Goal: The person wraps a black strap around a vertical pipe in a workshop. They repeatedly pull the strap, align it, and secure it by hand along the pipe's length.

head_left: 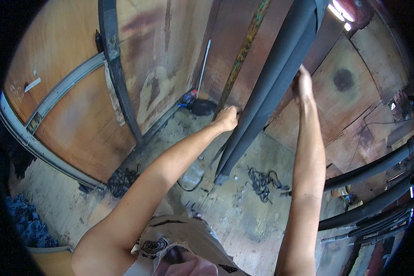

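A long dark-grey strip (pixel 267 87), rubber-like and folded lengthwise, stands steeply in front of me. It runs from the top of the view down to a narrow lower end near the floor. My left hand (pixel 227 118) is closed at its left edge, the fingertips partly hidden against it. Higher up, on the right side, my right hand (pixel 302 85) reaches behind the strip. The fingers of that hand are mostly out of sight, so their grip does not show. Behind my left wrist, a mottled green-brown pole (pixel 244 53) slants down.
Tangled black cord (pixel 263 183) lies on the stained floor (pixel 248 221). Dark padded tubes (pixel 372 168) project from the right. Wooden panels (pixel 83 124) and a dark post (pixel 117 69) stand left. A black object (pixel 202 107) sits in the corner beside a thin white rod (pixel 204 66).
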Available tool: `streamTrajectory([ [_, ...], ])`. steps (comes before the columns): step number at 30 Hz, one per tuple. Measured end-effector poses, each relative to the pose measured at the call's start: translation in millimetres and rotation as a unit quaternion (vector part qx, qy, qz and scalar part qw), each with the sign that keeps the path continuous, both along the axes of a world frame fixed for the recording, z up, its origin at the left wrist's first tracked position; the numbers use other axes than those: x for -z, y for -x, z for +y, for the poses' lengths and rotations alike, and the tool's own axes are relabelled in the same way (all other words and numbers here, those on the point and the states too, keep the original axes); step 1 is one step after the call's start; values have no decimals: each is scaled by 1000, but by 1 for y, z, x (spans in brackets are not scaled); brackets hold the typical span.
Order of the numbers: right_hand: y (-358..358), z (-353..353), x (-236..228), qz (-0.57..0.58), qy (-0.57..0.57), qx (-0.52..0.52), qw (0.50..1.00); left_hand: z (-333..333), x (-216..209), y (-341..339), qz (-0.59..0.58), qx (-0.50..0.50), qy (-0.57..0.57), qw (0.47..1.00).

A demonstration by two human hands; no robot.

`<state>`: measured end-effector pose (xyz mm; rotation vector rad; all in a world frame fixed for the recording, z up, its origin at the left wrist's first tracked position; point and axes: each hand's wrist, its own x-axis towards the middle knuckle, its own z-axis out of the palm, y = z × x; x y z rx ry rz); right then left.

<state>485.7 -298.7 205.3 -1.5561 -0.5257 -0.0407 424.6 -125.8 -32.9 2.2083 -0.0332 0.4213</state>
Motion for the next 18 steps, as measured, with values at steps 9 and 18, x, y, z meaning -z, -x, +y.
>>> streamTrajectory([
  [9, -32, -23, 15, -18, -44, -106, 993, 12, -31, -36, -9, 89, 169, 981],
  [18, 72, -76, -77, -209, -238, 15, 948, -18, -83, 43, -274, -24, 290, 917],
])
